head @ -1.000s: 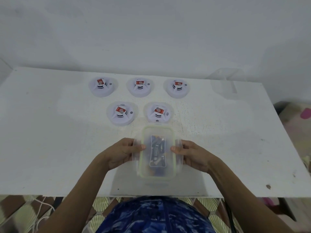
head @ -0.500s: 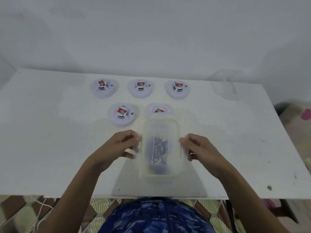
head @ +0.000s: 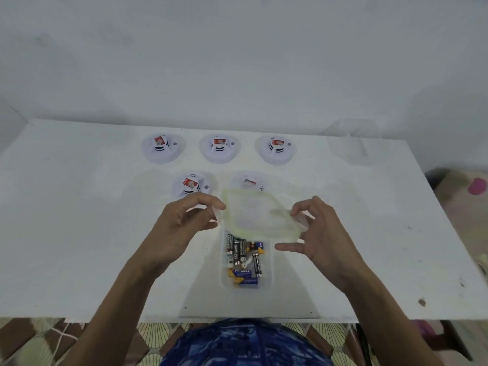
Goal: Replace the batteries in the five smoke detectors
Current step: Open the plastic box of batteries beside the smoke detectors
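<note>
A translucent lid [head: 260,215] with a pale green rim is held above the near part of the white table [head: 79,233], tilted, and gripped at its two short ends. Its left end is pinched by the left hand [head: 182,228] between thumb and fingertips, the fingers curled and only narrowly parted. Its right end is pinched by the right hand [head: 324,233] in the same way, while one lower finger is stretched out flat toward the left, under the lid. Both forearms are raised from the near edge and angled inward. Directly below the lid, an uncovered clear container [head: 247,262] is seen on the table, with loose batteries [head: 243,254] lying in it. Five smoke detectors [head: 220,148] are set farther back, three in the far row and two nearer; the nearer right one [head: 249,182] is partly hidden by the lid.
</note>
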